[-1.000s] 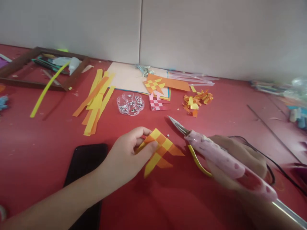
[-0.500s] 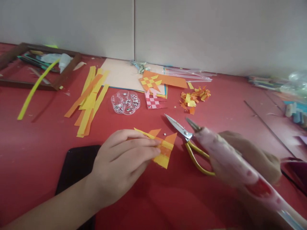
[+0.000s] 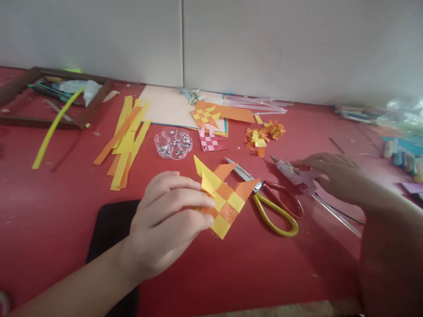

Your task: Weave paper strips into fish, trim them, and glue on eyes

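1. Fingers of the left hand [image 3: 165, 222] pinch the woven paper [image 3: 228, 200] by its near-left side, held just above the bench [image 3: 231, 277]. The edge grip probably keeps the checkered face and pointed tails uncovered.
2. Right fingers lie over the pink glue gun [image 3: 302, 178], curved; cannot tell whether they grip or merely touch it. Nozzle points away from the wearer, likely keeping the hot end off the skin.
3. Scissors [image 3: 240, 169] lie splayed between the two hands, handles toward the right fingers, presumably within easy reach.
4. Beyond the left fingertips: eye case [image 3: 173, 143]. Below the left wrist: phone [image 3: 112, 224], partly covered by the forearm.
5. Unclear: left thumb unseen, probably behind the paper; the paper's underside hidden; a shiny patch on its face, possibly glue; right fingertips blurred; right forearm cut off at the frame edge.
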Motion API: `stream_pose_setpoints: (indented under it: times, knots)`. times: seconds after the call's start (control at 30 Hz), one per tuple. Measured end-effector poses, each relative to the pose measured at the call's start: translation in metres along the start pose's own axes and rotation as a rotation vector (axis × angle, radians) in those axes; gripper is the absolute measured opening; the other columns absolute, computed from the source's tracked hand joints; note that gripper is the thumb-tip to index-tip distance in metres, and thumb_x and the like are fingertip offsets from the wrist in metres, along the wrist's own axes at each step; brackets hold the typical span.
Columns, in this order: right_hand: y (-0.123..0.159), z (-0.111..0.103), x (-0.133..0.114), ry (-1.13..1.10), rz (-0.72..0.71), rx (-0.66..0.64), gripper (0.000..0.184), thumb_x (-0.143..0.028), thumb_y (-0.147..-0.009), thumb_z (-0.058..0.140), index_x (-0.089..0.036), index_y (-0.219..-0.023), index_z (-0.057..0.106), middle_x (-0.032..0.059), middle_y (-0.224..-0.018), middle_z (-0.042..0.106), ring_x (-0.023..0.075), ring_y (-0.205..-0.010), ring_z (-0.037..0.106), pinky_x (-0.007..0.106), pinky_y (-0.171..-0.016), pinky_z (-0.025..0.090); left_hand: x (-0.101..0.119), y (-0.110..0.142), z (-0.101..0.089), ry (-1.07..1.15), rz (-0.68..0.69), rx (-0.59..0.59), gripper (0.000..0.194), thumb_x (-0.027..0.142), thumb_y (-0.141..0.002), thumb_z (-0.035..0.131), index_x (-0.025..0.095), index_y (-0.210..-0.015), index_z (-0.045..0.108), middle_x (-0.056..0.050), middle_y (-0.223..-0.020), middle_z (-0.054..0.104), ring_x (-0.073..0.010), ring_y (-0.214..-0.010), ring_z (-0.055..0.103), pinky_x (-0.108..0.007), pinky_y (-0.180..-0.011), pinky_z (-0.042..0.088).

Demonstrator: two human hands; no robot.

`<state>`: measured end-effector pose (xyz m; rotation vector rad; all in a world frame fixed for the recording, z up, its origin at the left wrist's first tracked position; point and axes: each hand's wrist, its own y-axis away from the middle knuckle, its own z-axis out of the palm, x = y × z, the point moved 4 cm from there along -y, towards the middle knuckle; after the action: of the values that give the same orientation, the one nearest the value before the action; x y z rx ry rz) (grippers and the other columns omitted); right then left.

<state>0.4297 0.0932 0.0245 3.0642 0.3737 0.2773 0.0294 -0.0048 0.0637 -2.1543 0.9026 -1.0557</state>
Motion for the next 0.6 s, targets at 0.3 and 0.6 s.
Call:
stream_pose_setpoints:
  times: [0.3,0.6]
  knots:
    - [0.041,-0.1,-0.172,-0.565,-0.417,0.437,0.012,-0.024,-0.093,0.057,-0.031,-0.097,0.066,-0.0005,-0.086,0.073,0.0175,-0.081,0.069,0.03,-0.073,0.055,-0.002,-0.001,0.005,0.039,0.046,-0.039,0.018,0.005,-0.084,0.062,0.023,-0.082,0.064,0.0,-0.09,0.075,-0.0185,-0.087,0.064,-0.041,-0.087,0.051]
    - [0.041,-0.099,-0.206,-0.707,-0.771,0.209,0.016,-0.019,-0.095,0.056,-0.025,-0.101,0.07,0.0029,-0.096,0.07,0.0153,-0.09,0.065,0.029,-0.081,0.055,0.001,-0.002,0.008,0.092,0.184,-0.122,0.018,0.013,-0.097,0.051,0.02,-0.088,0.066,-0.002,-0.086,0.075,-0.0145,-0.085,0.064,-0.036,-0.091,0.052]
